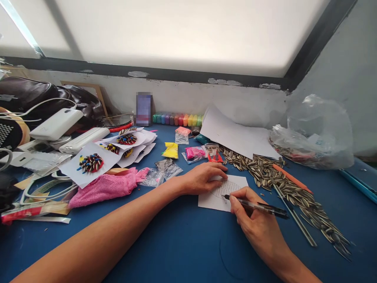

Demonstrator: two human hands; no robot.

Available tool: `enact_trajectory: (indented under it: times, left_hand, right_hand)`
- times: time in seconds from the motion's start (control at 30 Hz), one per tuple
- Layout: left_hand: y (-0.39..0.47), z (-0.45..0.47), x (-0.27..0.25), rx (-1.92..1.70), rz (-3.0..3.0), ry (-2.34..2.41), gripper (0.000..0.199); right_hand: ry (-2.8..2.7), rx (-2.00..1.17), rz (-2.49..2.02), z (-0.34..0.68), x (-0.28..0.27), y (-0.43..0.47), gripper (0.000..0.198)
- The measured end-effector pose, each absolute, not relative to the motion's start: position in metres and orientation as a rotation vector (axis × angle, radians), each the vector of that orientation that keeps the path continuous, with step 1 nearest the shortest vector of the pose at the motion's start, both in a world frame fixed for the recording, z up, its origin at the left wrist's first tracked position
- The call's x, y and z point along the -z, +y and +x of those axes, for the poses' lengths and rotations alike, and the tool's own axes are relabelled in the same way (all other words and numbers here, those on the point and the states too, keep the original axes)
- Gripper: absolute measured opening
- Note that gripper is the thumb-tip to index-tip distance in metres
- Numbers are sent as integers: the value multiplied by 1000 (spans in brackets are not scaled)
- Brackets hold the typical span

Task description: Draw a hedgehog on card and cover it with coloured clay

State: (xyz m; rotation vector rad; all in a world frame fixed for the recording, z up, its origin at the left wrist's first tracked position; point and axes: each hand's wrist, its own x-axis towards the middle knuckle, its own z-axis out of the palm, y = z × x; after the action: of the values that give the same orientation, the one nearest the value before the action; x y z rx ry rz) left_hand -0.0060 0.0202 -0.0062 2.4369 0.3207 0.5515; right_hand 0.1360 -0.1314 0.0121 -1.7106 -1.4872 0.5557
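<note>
the bare left forearm [97,239] is sitting closest to the lens, leading over the blue worktop [165,243] to a left hand [206,177] that's lying palm down, fingers loose over the upper left of a small white paper [209,201], not clutching anything as far as i can see. the paper is resting flat on the worktop between the hands, with an oval, patterned drawing [228,188] showing on it. the right hand [256,220] is pinching a black pen [266,207] near the front, tip sitting at the drawing's lower edge, though i can't tell if it's actually touching. my take on handling: the paper's probably weighing next to nothing, creasing easily and maybe sliding on that smooth-looking top, so pressing flat near an edge is making more sense than pinching, and staying off the lines is likely avoiding smudges. the pen is looking light, stiff and maybe a bit slick, so the spot to be gripping is low, just behind the tip. right of it, striped sunflower seeds [300,200] are lying in a long pile with a silvery rod [303,228] beside the hand, probably hard, light and easily scattering.
</note>
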Motion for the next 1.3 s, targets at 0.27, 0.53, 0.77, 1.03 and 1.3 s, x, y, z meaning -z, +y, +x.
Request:
enact_trajectory:
  times: [0.27,0.53,0.77,1.03,1.3]
  left_hand:
    - [18,-6,8,-543,2565,313,28]
    - [9,-5,0,-377,2755,401,37]
    - [6,-3,-1,-269,2857,380,44]
    - [-1,1,3,-310,2854,524,43]
    - [10,-13,-16,-186,2682,347,59]
  right_hand:
    - [-1359,-570,-1716,141,-18,-133,28]
    - [-1298,-548,-1745,151,-17,-131,30]
    - [-1253,-498,-1741,163,-23,-131,31]
    - [-1333,-514,-1727,157,-28,-137,25]
    - [-1348,-593,-1749,155,-22,-136,24]
